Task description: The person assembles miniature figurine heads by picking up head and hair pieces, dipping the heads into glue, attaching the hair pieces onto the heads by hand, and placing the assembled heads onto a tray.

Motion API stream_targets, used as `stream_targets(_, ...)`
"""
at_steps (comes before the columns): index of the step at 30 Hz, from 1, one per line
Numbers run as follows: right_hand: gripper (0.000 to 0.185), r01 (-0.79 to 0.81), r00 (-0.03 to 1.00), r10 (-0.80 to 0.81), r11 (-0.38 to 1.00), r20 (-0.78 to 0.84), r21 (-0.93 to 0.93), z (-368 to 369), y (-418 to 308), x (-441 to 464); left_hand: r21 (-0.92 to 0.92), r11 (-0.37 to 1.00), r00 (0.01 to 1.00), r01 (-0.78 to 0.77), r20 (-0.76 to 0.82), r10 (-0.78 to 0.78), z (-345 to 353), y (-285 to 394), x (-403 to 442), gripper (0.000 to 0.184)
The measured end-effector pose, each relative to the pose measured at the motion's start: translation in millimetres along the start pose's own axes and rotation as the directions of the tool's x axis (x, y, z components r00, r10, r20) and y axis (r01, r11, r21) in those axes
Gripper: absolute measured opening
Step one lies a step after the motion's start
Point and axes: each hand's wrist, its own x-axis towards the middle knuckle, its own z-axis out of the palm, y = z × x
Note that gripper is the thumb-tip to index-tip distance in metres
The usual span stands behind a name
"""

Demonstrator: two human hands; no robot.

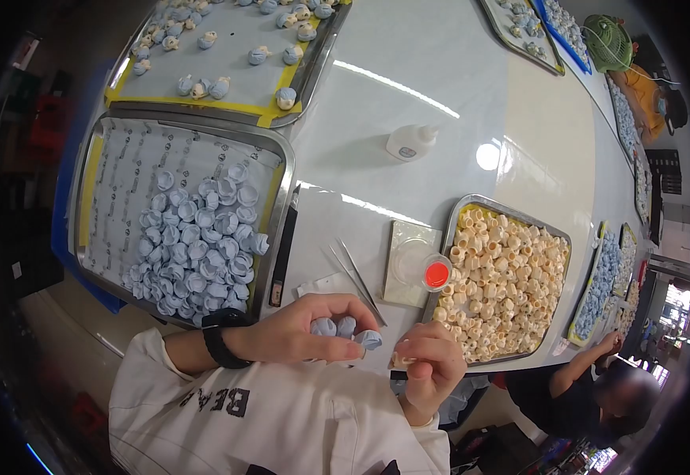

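Observation:
My left hand, a black watch on its wrist, is curled around several pale blue cupped pieces. One blue piece sits at the tips of its thumb and finger. Close by on the right, my right hand has its fingers bent together on a small cream-coloured piece, partly hidden by the fingers. The two hands are a short gap apart over the table's near edge. Tweezers lie on the table just beyond them.
At left, a metal tray holds many blue pieces; another tray behind holds assembled blue-and-cream pieces. At right stands a tray of cream pieces. A square tile, red-topped clear container, black cutter and white bottle are around. Co-workers sit at right.

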Motion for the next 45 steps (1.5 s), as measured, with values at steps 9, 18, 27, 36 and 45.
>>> stream_targets(9, 0.033, -0.051, 0.996, 0.037, 0.984, -0.080, -0.169, -25.0, -4.1, 9.3, 0.052, 0.994, 0.995, -0.098, -0.003, 0.098, -2.8, -7.4, -0.8, 0.026)
stream_targets(18, 0.032, 0.086, 0.994, -0.110, 0.632, 0.021, -0.770, -32.2, -3.1, 54.3, 0.075, 0.990, 0.992, -0.117, -0.033, 0.119, -0.5, 0.8, -1.6, 0.035)
stream_targets(27, 0.029, 0.223, 0.974, -0.088, 0.486, 0.207, -0.845, -32.3, -3.3, 63.6, 0.038, 0.994, 0.993, -0.101, -0.057, 0.103, -1.1, 0.6, -1.1, 0.034)
stream_targets(36, 0.028, 0.164, 0.986, -0.068, 0.569, 0.152, -0.806, -28.0, 4.2, 62.5, 0.039, 0.997, 0.994, -0.069, -0.078, 0.072, 0.1, 2.6, -0.3, 0.033)
stream_targets(45, 0.027, 0.096, 0.995, -0.050, 0.574, 0.082, -0.813, -33.2, 2.4, 51.4, -0.044, 0.995, 0.986, -0.092, -0.141, 0.085, 1.8, -1.1, 0.6, 0.034)
